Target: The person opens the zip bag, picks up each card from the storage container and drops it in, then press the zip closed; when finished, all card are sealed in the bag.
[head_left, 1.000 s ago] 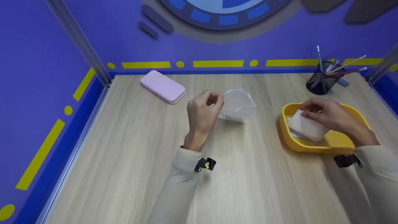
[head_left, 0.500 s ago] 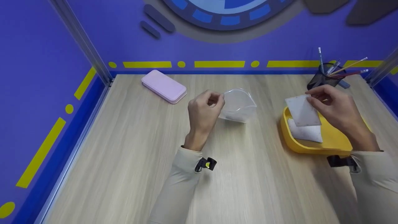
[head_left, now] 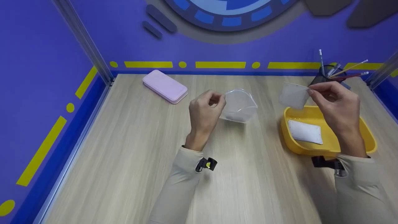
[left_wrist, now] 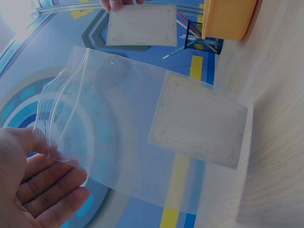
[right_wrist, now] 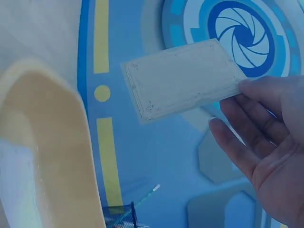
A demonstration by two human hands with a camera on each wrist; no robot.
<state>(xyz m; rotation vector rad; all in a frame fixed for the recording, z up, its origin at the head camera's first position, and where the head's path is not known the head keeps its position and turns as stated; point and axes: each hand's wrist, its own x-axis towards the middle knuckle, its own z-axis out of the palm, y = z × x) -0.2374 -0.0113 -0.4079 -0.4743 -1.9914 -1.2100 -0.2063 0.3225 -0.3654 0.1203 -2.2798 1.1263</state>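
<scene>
My left hand pinches the zip edge of a clear zip-lock bag, whose mouth gapes above the table. Through its plastic in the left wrist view, a white card with a faint border lies at the bottom. Between thumb and fingertips, my right hand holds another white card by one end, raised over the back left of a yellow tray. An ornamental printed border runs round this card in the right wrist view. Inside the tray, at its left side, lies more white card.
A pink case lies at the back left of the table. Behind my right hand stands a black mesh pen cup with several pencils. Blue printed panels close off the back and left.
My right hand has lifted a white card out of the yellow tray, up and toward the back, tilting it. My left hand keeps the bag in nearly the same place.
</scene>
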